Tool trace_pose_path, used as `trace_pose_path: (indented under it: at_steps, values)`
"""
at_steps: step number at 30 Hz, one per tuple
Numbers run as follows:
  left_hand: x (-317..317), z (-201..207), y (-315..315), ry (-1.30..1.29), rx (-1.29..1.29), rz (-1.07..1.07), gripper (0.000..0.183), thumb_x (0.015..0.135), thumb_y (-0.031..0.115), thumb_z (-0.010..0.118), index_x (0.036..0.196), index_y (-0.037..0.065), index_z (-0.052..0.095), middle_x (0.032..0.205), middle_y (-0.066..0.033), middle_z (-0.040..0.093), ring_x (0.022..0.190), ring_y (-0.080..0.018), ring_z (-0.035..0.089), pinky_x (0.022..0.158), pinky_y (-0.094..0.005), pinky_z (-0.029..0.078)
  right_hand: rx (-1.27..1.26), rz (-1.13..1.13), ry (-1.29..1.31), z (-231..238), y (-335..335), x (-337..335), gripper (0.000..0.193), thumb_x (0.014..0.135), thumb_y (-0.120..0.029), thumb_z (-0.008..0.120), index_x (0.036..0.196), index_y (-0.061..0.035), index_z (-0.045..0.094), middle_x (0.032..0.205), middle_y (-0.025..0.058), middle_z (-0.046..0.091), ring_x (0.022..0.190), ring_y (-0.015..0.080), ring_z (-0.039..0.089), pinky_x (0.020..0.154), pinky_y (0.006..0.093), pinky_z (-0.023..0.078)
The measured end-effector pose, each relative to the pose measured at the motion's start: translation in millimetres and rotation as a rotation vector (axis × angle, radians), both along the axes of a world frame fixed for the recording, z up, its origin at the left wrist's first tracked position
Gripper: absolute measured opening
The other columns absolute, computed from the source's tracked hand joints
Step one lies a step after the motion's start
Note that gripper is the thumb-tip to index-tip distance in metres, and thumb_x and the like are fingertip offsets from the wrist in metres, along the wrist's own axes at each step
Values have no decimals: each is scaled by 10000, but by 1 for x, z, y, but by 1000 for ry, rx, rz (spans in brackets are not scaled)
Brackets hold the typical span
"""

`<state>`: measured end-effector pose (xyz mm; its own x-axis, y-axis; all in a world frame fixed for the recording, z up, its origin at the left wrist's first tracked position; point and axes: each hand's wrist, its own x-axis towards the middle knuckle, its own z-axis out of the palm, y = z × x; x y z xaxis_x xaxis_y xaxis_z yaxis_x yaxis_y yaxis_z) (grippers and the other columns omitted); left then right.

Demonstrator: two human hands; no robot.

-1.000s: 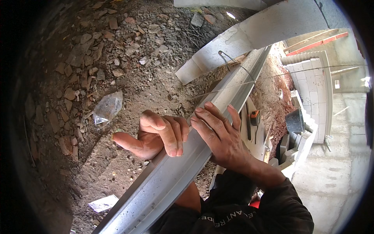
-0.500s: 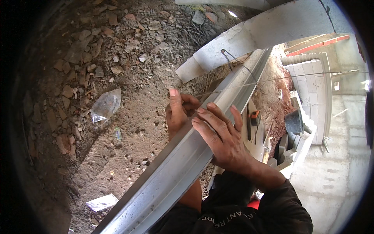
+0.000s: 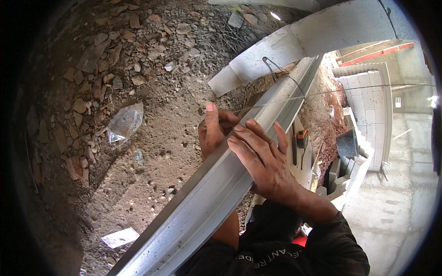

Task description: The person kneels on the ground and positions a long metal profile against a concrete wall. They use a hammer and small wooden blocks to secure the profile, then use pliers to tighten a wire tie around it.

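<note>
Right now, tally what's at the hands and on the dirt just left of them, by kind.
Hands: 2, left hand and right hand
Long grey metal straightedge: 1
Taut string line: 1
Clear plastic bag: 1
Flat pale scrap: 1
Total: 6

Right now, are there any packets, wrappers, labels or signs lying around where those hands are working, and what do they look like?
Clear plastic bag: crumpled, see-through, on the dirt left of the left hand.
Flat wrapper: pale, shiny, roughly rectangular, on the ground beside the lower end of the grey metal straightedge.
No signs or screens show.
</note>
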<state>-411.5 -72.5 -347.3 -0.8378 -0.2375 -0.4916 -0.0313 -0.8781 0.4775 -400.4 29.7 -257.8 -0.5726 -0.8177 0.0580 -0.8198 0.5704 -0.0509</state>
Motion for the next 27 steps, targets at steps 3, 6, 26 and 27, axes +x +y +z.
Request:
trace_pose_path:
  at_steps: [3,6,26,27]
  values:
    - [1,4,-1,-16,-33,3,628,949,561,394,726,-2,563,616,-81,593,555,-127,545,545,-280,442,19,5,6,3,-1,-1,441,825,-121,569,1265,-118,542,1317,89,506,1296,227,430,1107,484,109]
    - [1,7,-3,-25,-38,0,632,951,560,387,721,-3,561,612,-82,593,554,-126,544,542,-279,440,8,10,10,1,0,-1,434,833,-126,563,1266,-117,539,1311,91,510,1296,227,429,1109,483,103]
    - [-1,2,-1,15,25,15,599,951,536,421,693,17,569,592,-42,570,541,-100,517,526,-260,412,35,-15,-17,6,-3,0,414,850,-120,536,1264,-109,544,1332,99,501,1294,236,429,1090,482,150]
    - [-1,2,-1,26,11,16,598,954,530,421,683,17,569,585,-39,568,536,-97,514,524,-256,411,27,-22,-28,6,-4,1,417,847,-118,540,1264,-109,544,1331,99,502,1293,238,430,1087,484,157]
